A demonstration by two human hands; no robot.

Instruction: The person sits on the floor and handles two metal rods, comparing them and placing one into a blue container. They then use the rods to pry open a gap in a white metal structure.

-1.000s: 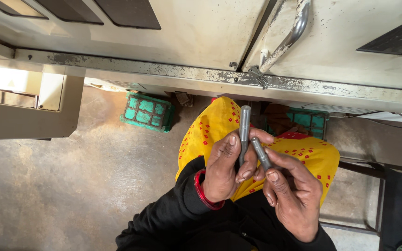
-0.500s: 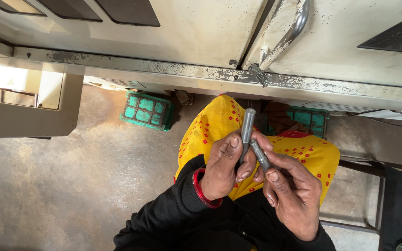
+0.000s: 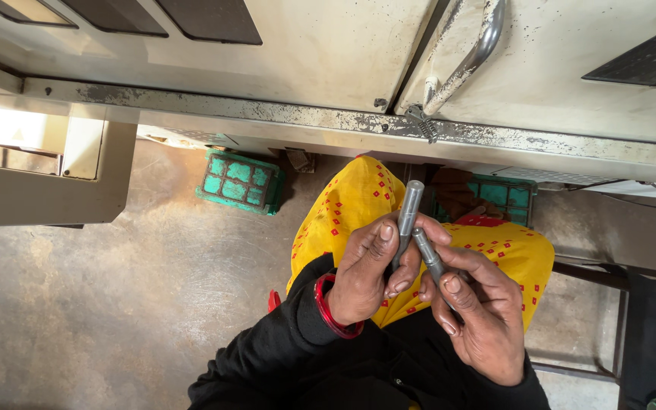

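Left hand [image 3: 366, 273]: closed on upright grey metal pin [image 3: 406, 216] | Right hand [image 3: 476, 315]: closed on second, shorter grey metal pin [image 3: 427, 254] | Status: pins side by side, touching, unjoined; neither set down.

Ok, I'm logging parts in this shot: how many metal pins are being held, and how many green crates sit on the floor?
Grey metal pins: 2, one in the left hand at, one in the right hand at
Green crates: 2, at and
Total: 4
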